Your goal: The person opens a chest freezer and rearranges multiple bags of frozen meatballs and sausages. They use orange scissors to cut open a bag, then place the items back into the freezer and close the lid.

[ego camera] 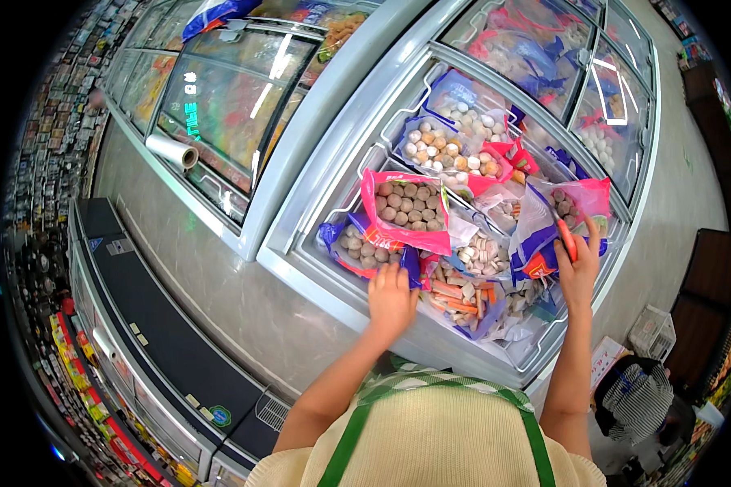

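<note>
Inside a chest freezer (317,213) lie several opened plastic bags of frozen balls. My left hand (393,301) rests at the lower edge of a purple bag of greyish balls (365,251); its finger grip is unclear. My right hand (579,262) holds orange-red-handled scissors (566,240), with the blades over a purple and pink bag (536,231) of dark balls. A pink-edged bag of brown balls (407,204) stands between the hands, farther in. Nearer me are a bag of crab sticks (463,298) and a bag of white sliced pieces (482,254).
White wire dividers (414,106) cross the freezer, and sliding glass lids (524,55) cover its far part. Another freezer (268,164) stands at the left, bearing a roll of clear bags (172,152). At the lower right are a person in striped clothing (636,399) and a white basket (653,333).
</note>
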The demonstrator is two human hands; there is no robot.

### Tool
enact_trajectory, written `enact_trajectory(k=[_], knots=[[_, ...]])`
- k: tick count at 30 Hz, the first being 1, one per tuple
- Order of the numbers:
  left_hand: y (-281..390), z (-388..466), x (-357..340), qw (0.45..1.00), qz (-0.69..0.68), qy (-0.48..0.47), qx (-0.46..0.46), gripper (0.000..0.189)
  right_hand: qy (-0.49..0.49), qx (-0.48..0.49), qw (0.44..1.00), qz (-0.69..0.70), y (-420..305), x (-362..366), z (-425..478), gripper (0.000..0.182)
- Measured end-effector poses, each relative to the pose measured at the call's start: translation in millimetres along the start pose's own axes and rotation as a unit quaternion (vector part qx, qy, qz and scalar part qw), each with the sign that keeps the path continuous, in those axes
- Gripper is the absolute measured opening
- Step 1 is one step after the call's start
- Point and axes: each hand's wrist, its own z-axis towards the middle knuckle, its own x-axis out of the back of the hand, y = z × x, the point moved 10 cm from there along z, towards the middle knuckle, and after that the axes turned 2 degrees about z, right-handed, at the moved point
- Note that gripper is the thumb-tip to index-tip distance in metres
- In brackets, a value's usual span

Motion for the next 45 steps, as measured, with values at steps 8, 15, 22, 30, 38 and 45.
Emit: enact_trajectory(k=[8,15,22,30,38,45], knots=[[-36,47,-79,0.975,-0.185,-0.041,0.115,0.07,-0.172,-0.065,0.98,0.079,25,-25,-25,0.024],[-22,26,-61,0.986,-0.112,-0.095,0.074,0.049,-0.171,0.015,0.981,0.089,14,-33,-68,0.016],[87,58,18,0.968,-0.238,0.044,-0.074,0.031,-0.086,0.051,0.986,0.135,9,-8,-87,0.016],[184,110,7,0.944,-0.308,0.013,-0.119,0.07,0.138,-0.281,0.9,0.305,125,25,-98,0.013],[159,59,-97,0.855,-0.505,-0.118,0.003,0.119,0.078,-0.263,0.898,0.344,275,-49,12,0.028],[163,72,-154,0.849,-0.502,-0.153,0.06,0.119,-0.12,-0.305,0.854,0.405,309,-145,65,0.033]])
